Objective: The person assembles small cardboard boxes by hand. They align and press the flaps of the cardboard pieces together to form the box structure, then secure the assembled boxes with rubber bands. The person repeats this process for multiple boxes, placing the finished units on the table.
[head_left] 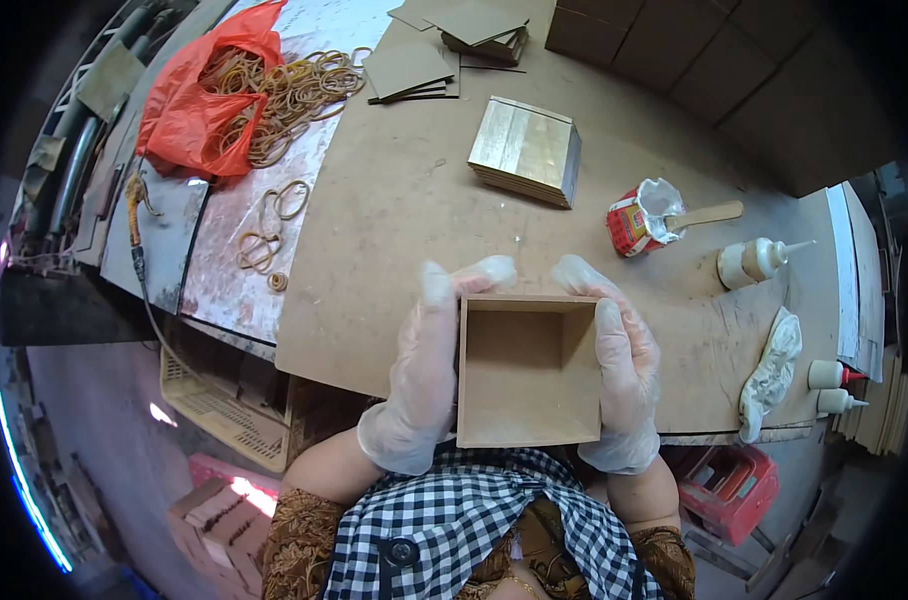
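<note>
An open-topped square box [529, 370] of thin brown board stands between my hands at the table's front edge, its bare inside facing up. My left hand [426, 350], in a thin translucent glove, presses along the box's left wall with its fingers pointing away from me. On the opposite wall lies my right hand [629, 345], gloved the same way, its thumb against the near side of the rim. Together they grip the box. Beyond it sits a stack of square wooden panels [524, 150]. To the right are a red-and-white tub [634, 222] of white paste and a wooden stick [706, 215].
A white glue bottle [752, 263] and a crumpled glove [771, 375] lie at right, near two smaller bottles [826, 375]. Rubber bands [309, 95] spill from a red plastic bag [189, 110] at left. Brown boards [409, 70] lie at the back. Stacked boxes [734, 70] rise far right.
</note>
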Demonstrator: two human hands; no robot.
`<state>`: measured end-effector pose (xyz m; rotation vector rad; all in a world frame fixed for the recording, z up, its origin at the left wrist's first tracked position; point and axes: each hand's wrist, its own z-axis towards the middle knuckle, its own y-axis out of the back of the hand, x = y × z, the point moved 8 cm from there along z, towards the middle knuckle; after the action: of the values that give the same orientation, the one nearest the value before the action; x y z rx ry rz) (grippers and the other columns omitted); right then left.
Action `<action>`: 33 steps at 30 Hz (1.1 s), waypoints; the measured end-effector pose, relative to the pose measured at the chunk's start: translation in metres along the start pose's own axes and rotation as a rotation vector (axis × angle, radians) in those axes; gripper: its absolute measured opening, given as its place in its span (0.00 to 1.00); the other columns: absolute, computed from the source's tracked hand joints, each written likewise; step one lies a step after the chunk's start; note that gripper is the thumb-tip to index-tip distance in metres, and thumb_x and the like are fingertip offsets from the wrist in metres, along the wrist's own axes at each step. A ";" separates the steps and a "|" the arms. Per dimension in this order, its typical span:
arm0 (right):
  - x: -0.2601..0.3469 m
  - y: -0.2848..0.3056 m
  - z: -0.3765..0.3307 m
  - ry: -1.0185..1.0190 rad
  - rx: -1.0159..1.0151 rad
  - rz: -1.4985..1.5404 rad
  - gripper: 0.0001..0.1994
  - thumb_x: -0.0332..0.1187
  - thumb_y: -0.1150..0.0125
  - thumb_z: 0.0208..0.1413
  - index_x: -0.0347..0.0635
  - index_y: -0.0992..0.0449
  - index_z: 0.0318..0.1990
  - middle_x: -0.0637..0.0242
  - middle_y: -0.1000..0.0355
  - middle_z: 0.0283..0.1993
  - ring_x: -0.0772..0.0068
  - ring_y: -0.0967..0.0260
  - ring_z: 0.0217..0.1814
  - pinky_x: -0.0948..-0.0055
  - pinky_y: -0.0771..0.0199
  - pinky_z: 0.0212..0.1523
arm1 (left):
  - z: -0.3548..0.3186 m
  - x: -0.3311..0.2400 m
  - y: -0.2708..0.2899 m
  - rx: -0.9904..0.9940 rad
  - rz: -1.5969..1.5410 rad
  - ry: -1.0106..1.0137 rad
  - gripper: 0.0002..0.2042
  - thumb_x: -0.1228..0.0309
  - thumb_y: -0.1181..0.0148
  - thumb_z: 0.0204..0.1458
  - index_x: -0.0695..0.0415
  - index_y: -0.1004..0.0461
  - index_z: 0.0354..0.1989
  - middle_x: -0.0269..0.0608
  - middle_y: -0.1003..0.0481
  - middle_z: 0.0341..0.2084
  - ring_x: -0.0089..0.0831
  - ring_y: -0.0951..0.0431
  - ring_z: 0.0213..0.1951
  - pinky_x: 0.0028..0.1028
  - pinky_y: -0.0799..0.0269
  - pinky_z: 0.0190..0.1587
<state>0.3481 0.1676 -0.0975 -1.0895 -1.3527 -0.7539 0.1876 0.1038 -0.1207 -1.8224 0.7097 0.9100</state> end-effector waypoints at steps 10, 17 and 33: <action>0.005 -0.001 0.000 -0.041 -0.015 -0.068 0.14 0.34 0.54 0.71 0.36 0.27 0.56 0.62 0.29 0.59 0.74 0.34 0.62 0.70 0.37 0.64 | -0.001 0.002 0.002 -0.036 0.038 -0.182 0.10 0.73 0.49 0.66 0.59 0.26 0.53 0.42 0.24 0.53 0.22 0.25 0.51 0.26 0.28 0.56; 0.010 0.006 0.001 0.027 -0.035 -0.306 0.14 0.33 0.53 0.70 0.35 0.24 0.52 0.59 0.26 0.57 0.71 0.34 0.62 0.68 0.40 0.66 | -0.001 0.004 0.002 -0.057 0.034 -0.182 0.10 0.72 0.49 0.67 0.60 0.25 0.51 0.43 0.23 0.51 0.23 0.24 0.51 0.27 0.28 0.56; 0.010 0.007 0.000 0.068 -0.015 -0.359 0.14 0.32 0.54 0.70 0.35 0.24 0.52 0.58 0.26 0.58 0.70 0.33 0.63 0.67 0.41 0.67 | 0.002 0.002 0.000 -0.048 -0.050 -0.180 0.08 0.77 0.48 0.65 0.62 0.29 0.50 0.43 0.24 0.47 0.22 0.24 0.48 0.24 0.26 0.53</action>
<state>0.3560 0.1718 -0.0893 -0.8325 -1.5052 -1.0537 0.1882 0.1051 -0.1230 -1.7652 0.5318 1.0506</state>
